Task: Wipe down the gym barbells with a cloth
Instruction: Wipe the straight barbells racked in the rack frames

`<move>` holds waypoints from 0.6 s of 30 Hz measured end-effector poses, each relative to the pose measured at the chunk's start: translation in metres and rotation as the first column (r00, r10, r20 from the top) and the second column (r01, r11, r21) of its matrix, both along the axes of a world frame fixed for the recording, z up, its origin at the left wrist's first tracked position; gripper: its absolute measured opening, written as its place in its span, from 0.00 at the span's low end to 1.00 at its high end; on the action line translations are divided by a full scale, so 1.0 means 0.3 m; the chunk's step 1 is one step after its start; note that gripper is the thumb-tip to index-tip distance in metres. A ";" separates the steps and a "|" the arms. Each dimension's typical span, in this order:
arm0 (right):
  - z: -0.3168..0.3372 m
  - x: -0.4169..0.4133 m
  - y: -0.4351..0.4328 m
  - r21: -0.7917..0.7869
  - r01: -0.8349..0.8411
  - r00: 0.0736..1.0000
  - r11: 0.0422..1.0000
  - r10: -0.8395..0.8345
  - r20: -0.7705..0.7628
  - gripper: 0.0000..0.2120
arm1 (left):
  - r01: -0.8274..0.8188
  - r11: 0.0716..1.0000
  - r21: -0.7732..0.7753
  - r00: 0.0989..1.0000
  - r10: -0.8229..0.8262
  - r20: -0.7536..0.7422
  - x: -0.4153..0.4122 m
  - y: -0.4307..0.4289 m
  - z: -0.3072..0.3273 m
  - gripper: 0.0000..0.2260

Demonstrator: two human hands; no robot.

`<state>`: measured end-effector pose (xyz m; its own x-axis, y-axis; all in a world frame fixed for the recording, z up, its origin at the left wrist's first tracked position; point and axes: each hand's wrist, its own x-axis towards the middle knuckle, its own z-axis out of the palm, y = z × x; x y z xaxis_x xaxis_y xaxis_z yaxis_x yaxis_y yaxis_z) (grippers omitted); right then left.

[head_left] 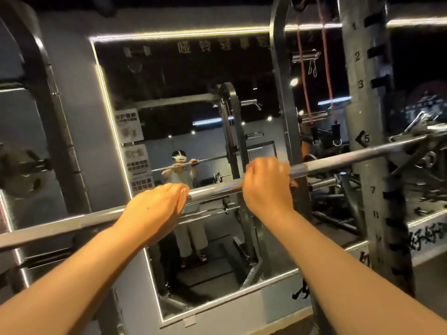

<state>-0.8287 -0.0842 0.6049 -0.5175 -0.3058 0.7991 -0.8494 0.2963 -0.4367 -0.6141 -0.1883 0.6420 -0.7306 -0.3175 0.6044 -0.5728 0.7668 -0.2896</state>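
A long steel barbell [338,163] runs across the view, rising from lower left to upper right, and rests in a squat rack. My left hand [154,211] lies over the bar left of its middle, fingers curled over the top of it. My right hand [267,183] grips the bar a little further right, fingers wrapped around it. No cloth shows in either hand.
A grey rack upright [370,151] with numbered holes stands at the right, another dark upright [55,131] at the left. A lit wall mirror [193,117] straight ahead reflects a person at the bar. Red resistance bands [326,68] hang at upper right.
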 end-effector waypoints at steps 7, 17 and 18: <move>0.015 0.005 0.058 0.176 -0.324 0.936 0.930 0.342 -0.084 0.14 | 0.033 0.999 0.005 0.999 -0.033 -0.009 0.009 -0.004 -0.003 0.12; 0.107 0.061 0.068 0.280 0.142 0.983 0.949 -0.102 -0.153 0.29 | 0.056 0.998 -0.013 0.998 -0.056 -0.021 0.009 -0.011 0.000 0.15; 0.114 0.082 0.070 0.292 0.055 0.995 0.955 -0.027 -0.100 0.34 | 0.059 0.998 -0.013 0.998 -0.059 -0.021 0.009 -0.013 0.000 0.16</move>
